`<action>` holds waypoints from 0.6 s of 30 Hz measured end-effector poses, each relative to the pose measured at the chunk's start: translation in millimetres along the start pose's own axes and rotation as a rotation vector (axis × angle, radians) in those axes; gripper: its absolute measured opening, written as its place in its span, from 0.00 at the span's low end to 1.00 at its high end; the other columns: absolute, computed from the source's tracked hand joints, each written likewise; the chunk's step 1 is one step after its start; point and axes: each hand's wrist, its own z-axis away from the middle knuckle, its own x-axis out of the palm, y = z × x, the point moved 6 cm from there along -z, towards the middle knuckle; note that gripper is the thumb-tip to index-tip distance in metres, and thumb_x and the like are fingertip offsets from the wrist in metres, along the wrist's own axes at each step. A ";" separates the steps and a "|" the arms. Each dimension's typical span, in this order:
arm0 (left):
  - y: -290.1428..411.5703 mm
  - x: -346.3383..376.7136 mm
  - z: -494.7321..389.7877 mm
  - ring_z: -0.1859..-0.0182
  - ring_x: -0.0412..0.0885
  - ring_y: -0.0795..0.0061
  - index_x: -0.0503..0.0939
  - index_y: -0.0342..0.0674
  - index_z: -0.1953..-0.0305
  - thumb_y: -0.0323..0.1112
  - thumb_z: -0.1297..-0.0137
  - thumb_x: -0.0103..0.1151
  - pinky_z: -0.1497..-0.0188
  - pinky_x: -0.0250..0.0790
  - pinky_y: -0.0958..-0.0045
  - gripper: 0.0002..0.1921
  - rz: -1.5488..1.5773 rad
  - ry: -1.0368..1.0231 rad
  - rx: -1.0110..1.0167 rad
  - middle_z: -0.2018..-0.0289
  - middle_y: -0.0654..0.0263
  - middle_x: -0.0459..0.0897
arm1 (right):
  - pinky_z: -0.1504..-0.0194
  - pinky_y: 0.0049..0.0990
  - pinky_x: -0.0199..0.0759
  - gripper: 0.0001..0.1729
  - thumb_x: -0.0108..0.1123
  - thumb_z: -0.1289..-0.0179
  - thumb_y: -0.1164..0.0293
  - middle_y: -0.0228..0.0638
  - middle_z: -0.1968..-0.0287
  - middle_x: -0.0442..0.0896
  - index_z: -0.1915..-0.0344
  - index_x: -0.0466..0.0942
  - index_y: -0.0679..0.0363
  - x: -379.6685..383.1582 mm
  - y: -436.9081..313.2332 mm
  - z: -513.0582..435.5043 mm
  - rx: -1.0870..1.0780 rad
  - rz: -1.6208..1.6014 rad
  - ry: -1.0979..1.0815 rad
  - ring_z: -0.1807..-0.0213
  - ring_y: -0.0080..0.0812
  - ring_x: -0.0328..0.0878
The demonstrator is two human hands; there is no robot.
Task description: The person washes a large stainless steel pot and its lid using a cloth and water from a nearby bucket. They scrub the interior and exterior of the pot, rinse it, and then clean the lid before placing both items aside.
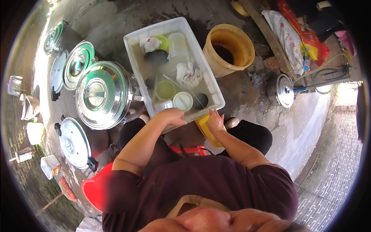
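In front of me stands a white plastic tub (214, 87) filled with cloudy water. My left hand (174, 116) is at its near rim, the fingers curled and partly hidden. At the near right corner is my right hand (216, 121), its fingers apart, above a yellow plastic container (207, 132). Near my left hand lie a round white lid (183, 101) and a greenish cup (165, 90). A black round item (200, 101) lies closer to my right hand. Farther in are a translucent container (177, 45), a crumpled white cloth (188, 75), a second cloth (149, 44) and a yellow-green cup (162, 43).
A stained bucket (229, 47) with dark liquid stands right of the tub. On the left are a large lidded metal pot (101, 94), a pressure cooker (74, 143) and a red basin (94, 188). A small lidded pot (282, 90) and a white sack (285, 40) lie farther right.
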 end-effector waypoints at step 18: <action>-6.1 9.4 -5.3 0.58 0.83 0.50 0.84 0.33 0.62 0.55 0.41 0.58 0.53 0.73 0.56 0.26 -0.014 0.075 0.052 0.63 0.49 0.85 | 0.30 0.59 0.44 0.30 0.45 0.34 0.68 0.33 0.28 0.63 0.32 0.64 0.59 -12.5 -9.2 21.6 -0.212 0.103 -0.116 0.24 0.31 0.53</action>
